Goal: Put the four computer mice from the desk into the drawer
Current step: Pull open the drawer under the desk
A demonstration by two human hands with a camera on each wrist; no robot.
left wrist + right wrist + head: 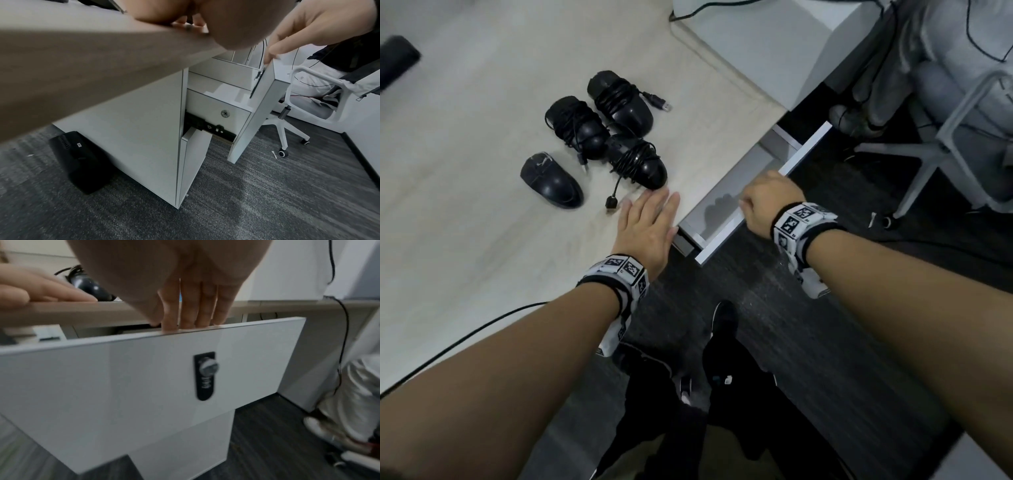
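Observation:
Several black computer mice lie clustered on the pale desk [465, 222]. Three have their cables wound round them: the far mouse [619, 99], the middle mouse [575, 126] and the nearest mouse [643, 164]. A fourth, bare mouse [551, 181] lies to the left. My left hand [654, 209] rests flat on the desk edge, fingers straight, just short of the nearest mouse and holding nothing. My right hand [763, 202] hooks its fingers [185, 314] over the top edge of the white drawer front [144, 378]. The drawer [736, 192] stands partly pulled out, its visible inside bare.
A white box [756, 44] stands at the desk's back right. A dark object [397, 58] lies far left, and a black cable [465, 335] crosses the near desk. A white office chair [962, 137] stands right of the drawer. A black case [80, 160] leans under the desk.

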